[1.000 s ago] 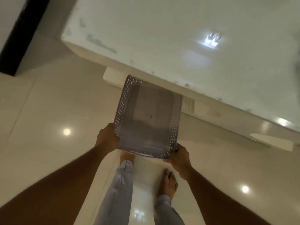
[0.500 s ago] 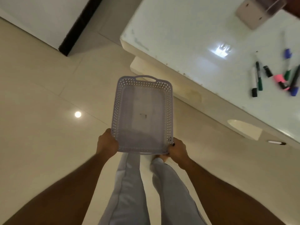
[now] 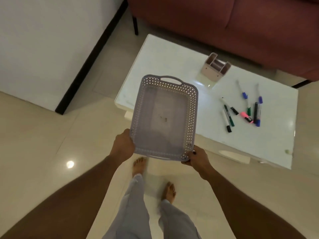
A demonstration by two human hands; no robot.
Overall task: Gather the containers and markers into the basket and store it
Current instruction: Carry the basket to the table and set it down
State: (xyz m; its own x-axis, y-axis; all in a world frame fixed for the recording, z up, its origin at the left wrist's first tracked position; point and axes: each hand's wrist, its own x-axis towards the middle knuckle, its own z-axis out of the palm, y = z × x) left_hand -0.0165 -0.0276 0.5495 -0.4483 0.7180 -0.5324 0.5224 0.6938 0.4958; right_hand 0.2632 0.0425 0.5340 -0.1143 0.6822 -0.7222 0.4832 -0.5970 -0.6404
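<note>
I hold an empty lilac perforated basket in the air over the near left corner of a white low table. My left hand grips its near left corner and my right hand grips its near right corner. A pink divided container stands on the table beyond the basket. Several markers lie scattered on the table to the right, with blue, green, black and pink caps.
A dark red sofa runs behind the table. A white wall with a black skirting strip stands at the left. My bare feet are on the glossy cream tiled floor in front of the table.
The view has swung up and back: the whole table, the container, the markers and the sofa have come into sight. The basket stays in both hands, now over the table corner.
</note>
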